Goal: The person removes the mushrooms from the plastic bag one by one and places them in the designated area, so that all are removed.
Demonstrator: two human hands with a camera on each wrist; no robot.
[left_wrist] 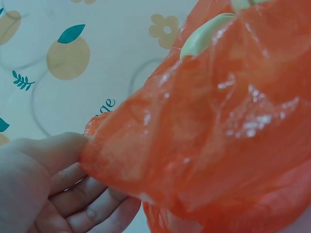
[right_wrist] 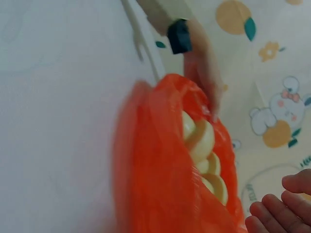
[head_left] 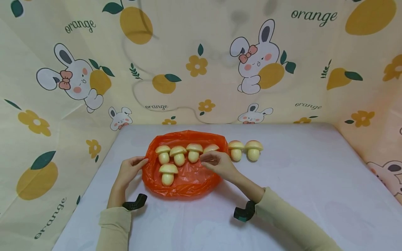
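An opened red plastic bag [head_left: 185, 191] lies on the table with several toy mushrooms inside it, pale yellow with rounded caps. One mushroom [head_left: 168, 174] sits in front of the row of others. My left hand [head_left: 128, 170] pinches the bag's left edge between thumb and fingers, as the left wrist view also shows at the bag's rim [left_wrist: 112, 155]. Over the bag's right part hovers my right hand [head_left: 223, 166], its fingers loosely bent with nothing between them. It partly covers one mushroom [head_left: 211, 148] at the right end of the row.
Two more mushrooms, a nearer one [head_left: 236, 150] and a farther one [head_left: 253, 150], stand on the white table [head_left: 298, 184] just right of the bag. A printed cloth [head_left: 201, 94] with rabbits and oranges rises behind the table and along its sides.
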